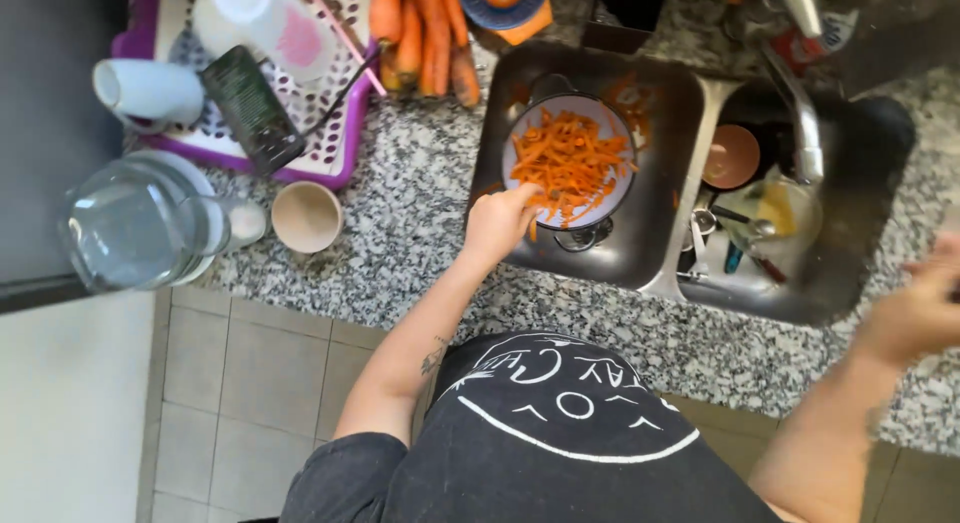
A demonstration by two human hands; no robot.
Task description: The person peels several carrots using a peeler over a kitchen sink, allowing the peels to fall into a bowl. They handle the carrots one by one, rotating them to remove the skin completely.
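Observation:
A white bowl (620, 188) full of orange carrot strips (570, 163) sits in the left basin of a steel sink (660, 253). My left hand (497, 223) is at the bowl's near left rim, fingers curled over its edge and touching the strips. My right hand (915, 308) is at the far right over the speckled granite counter (400, 243). It is blurred, and nothing can be made out in it.
Whole carrots (420, 33) lie at the back of the counter beside a purple drying rack (330, 158) holding a white mug (150, 91). A beige cup (306, 216) and a clear glass jug (130, 223) stand on the left. Beneath the faucet (803, 123), the right basin holds dirty dishes (770, 213).

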